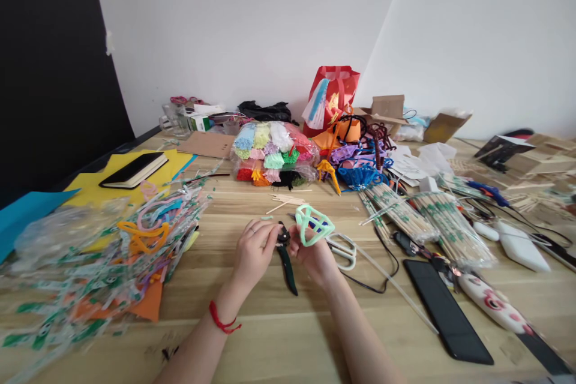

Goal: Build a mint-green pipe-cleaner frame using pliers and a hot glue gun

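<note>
My right hand [318, 258], palm turned up, has its fingers curled at a mint-green open frame of bent pipe cleaners [314, 225]. Something blue shows through the frame. To its left, my left hand [257, 247] has thumb and fingers pinched together; what they hold, if anything, is too small to make out. Between the hands is a pair of cutting pliers [288, 270] with dark green handles, its black head beside my left fingertips. Whether the left hand touches the pliers I cannot tell. White-handled scissors [345, 253] lie just right of my right hand.
Plastic wrappers [103, 270] pile up on the left. Bagged pipe cleaners [273, 153] and thin wooden sticks [285, 201] lie ahead. Packed wooden sticks [450, 225], a black phone [447, 309], a cable and a thin pale rod [400, 291] are on the right.
</note>
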`<act>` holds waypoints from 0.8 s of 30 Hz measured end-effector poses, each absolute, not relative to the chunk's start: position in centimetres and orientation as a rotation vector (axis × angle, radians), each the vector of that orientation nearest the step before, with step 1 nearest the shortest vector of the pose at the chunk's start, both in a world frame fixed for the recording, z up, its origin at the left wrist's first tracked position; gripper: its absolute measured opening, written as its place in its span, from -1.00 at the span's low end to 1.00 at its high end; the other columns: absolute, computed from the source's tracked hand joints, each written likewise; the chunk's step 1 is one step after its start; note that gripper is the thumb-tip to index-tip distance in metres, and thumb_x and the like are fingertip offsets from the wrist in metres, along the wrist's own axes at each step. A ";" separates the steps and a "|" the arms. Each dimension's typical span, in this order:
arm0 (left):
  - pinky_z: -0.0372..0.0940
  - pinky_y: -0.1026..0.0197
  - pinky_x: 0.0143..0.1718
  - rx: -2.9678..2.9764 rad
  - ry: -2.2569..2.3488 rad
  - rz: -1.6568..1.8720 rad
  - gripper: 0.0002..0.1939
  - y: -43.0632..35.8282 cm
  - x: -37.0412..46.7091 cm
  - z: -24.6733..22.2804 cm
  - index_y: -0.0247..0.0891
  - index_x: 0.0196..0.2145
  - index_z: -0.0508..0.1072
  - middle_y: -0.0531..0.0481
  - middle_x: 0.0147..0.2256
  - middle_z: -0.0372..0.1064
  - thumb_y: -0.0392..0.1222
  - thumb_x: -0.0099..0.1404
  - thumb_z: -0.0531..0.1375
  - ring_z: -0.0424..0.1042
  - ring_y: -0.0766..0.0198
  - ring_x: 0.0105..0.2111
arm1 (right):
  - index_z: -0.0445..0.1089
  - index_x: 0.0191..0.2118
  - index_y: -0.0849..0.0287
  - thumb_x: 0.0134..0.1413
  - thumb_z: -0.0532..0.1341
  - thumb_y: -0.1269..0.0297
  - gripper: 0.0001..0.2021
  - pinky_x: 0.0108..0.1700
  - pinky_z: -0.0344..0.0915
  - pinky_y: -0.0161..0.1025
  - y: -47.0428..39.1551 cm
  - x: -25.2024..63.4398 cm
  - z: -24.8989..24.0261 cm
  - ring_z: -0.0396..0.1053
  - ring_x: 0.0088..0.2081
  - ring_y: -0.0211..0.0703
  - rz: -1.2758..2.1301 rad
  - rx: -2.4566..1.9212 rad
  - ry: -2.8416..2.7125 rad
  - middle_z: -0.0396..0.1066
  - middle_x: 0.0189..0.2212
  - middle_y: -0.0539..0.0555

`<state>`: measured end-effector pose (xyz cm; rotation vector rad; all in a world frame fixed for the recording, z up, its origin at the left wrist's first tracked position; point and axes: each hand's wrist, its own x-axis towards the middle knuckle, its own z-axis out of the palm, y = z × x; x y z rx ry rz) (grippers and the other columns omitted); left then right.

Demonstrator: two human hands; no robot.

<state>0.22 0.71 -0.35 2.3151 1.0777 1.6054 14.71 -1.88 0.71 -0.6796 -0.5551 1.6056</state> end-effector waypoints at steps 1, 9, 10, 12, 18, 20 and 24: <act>0.32 0.16 -0.19 2.322 1.067 1.602 -0.87 0.7 0.2 -0.3 -0.26 -0.30 0.47 -0.05 -0.35 0.47 -0.33 0.27 0.11 0.40 0.25 -0.29 | 0.47 -0.45 0.21 -0.20 0.34 0.20 -0.81 -0.56 0.21 -0.39 -1.9 14.7 0.7 0.14 -0.60 -0.38 1.610 -0.680 -0.550 0.35 -0.51 -0.02; 0.33 0.12 -0.13 2.372 0.991 1.588 -0.74 0.5 0.5 -0.1 -0.24 -0.12 0.44 -0.08 -0.22 0.47 -0.39 0.25 0.10 0.40 0.23 -0.19 | 0.48 -0.42 0.21 -0.24 0.40 0.23 -0.79 -0.54 0.17 -0.38 -1.8 14.5 0.9 0.13 -0.61 -0.39 1.586 -0.762 -0.647 0.30 -0.59 -0.05; 0.33 0.11 -0.13 2.379 0.987 1.586 -0.73 0.4 0.5 -0.1 -0.24 -0.12 0.44 -0.08 -0.22 0.47 -0.39 0.25 0.10 0.40 0.23 -0.19 | 0.48 -0.43 0.20 -0.24 0.41 0.24 -0.80 -0.54 0.16 -0.38 -1.8 14.4 0.9 0.13 -0.61 -0.39 1.585 -0.779 -0.658 0.29 -0.61 -0.06; 0.34 0.11 -0.13 2.396 0.979 1.585 -0.74 0.4 0.5 -0.1 -0.23 -0.13 0.45 -0.07 -0.23 0.47 -0.39 0.24 0.11 0.40 0.23 -0.20 | 0.48 -0.44 0.20 -0.23 0.41 0.24 -0.81 -0.55 0.14 -0.38 -1.8 14.4 0.9 0.13 -0.61 -0.38 1.585 -0.800 -0.666 0.30 -0.61 -0.06; 0.37 0.10 -0.14 2.521 0.979 1.545 -0.74 0.3 0.4 -0.1 -0.23 -0.14 0.46 -0.09 -0.21 0.47 -0.36 0.23 0.11 0.40 0.19 -0.19 | 0.48 -0.45 0.19 -0.25 0.42 0.26 -0.82 -0.55 0.12 -0.38 -1.7 14.4 1.0 0.17 -0.60 -0.36 1.572 -0.833 -0.672 0.34 -0.58 -0.04; 0.37 0.09 -0.14 2.543 0.997 1.531 -0.75 0.3 0.4 -0.2 -0.23 -0.15 0.47 -0.10 -0.20 0.47 -0.35 0.23 0.12 0.40 0.18 -0.19 | 0.48 -0.47 0.20 -0.27 0.42 0.26 -0.82 -0.55 0.12 -0.38 -1.7 14.4 1.0 0.18 -0.59 -0.35 1.554 -0.847 -0.681 0.35 -0.59 -0.04; 0.37 0.08 -0.13 2.568 0.999 1.493 -0.77 0.4 0.2 -0.3 -0.21 -0.15 0.47 -0.10 -0.18 0.46 -0.33 0.26 0.11 0.40 0.17 -0.17 | 0.48 -0.46 0.22 -0.29 0.41 0.20 -0.77 -0.48 0.15 -0.33 -1.7 14.4 0.6 0.25 -0.54 -0.28 1.471 -0.934 -0.762 0.41 -0.55 0.01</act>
